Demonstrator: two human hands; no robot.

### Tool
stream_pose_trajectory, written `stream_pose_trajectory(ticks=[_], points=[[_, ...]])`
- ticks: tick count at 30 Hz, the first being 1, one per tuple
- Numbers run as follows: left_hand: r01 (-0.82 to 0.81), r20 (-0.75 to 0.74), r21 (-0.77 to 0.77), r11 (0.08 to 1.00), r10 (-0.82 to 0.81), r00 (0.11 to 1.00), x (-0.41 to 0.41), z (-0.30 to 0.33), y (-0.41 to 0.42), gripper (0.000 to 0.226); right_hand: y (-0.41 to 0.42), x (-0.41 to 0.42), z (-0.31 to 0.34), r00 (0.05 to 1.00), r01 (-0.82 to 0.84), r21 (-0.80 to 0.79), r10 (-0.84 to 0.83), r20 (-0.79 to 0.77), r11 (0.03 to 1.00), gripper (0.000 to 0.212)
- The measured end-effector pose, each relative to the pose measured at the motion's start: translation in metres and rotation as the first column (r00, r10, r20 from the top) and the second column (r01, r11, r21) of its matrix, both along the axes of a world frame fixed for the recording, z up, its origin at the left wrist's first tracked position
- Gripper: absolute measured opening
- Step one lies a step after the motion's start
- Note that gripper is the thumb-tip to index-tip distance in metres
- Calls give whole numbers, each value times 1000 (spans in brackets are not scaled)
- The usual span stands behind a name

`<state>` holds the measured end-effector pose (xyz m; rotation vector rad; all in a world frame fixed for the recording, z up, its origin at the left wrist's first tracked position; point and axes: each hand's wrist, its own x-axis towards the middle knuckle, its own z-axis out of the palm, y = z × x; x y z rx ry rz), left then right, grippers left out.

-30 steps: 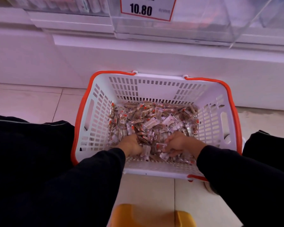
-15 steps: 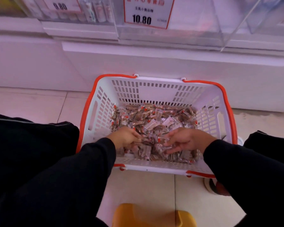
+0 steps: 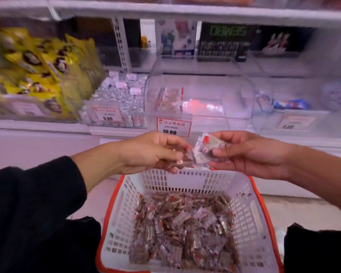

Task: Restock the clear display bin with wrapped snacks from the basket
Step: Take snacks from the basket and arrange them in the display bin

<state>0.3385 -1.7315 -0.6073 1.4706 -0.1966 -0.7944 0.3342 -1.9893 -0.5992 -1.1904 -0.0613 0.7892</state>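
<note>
Both hands are raised above the white, orange-rimmed basket point(image 3: 250, 196) and in front of the clear display bin point(image 3: 199, 95). The left hand point(image 3: 146, 152) has its fingers curled round a small bunch of brown wrapped snacks point(image 3: 180, 161), with the thumb on top and the packets poking out past the fingertips toward the right. The right hand point(image 3: 250, 154) pinches a clear-and-white packet with red print point(image 3: 203, 147) between thumb and fingers, and the packet sticks out to the left, nearly touching the left hand's bunch. How many packets each hand holds is hard to count in the motion blur; it looks like two or three on the left and perhaps one or two on the right. One basket sits on the floor below, its bottom covered by a loose heap of many more wrapped snacks point(image 3: 185, 231), too many to count. The bin itself holds just one small cluster of packets point(image 3: 168, 100) at its left side. Two red-bordered price tags show clearly: one below the bin point(image 3: 173, 127) and one on the neighbouring bin to the left point(image 3: 107, 115)
</note>
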Motion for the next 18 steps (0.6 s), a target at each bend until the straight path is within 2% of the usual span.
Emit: stream_pose_trajectory(ticks=[2,4,7,12,15,18], points=[[-75,138,-26,997,78,987,-4,14,-1,35,4,-5,11,993,104,33,-105,52,994,39],[-169,213,-66,983,180,960,-4,21,-4,48,7,-5,19,973,183,-4,-180,147,983,41],[-277,139,-168,946,301,943,-1,24,-11,55,10,-6,27,915,309,-31,-288,282,951,42],[-328,-21,-268,906,335,942,-7,14,-16,40,19,-13,14,841,437,50,-428,332,898,48],[-292,-118,-321,901,268,956,-10,15,-23,37,25,-15,9,799,487,15,-453,394,873,45],[-314,-158,-322,893,277,948,-12,19,-29,33,29,-16,9,739,524,-102,-393,547,845,40]])
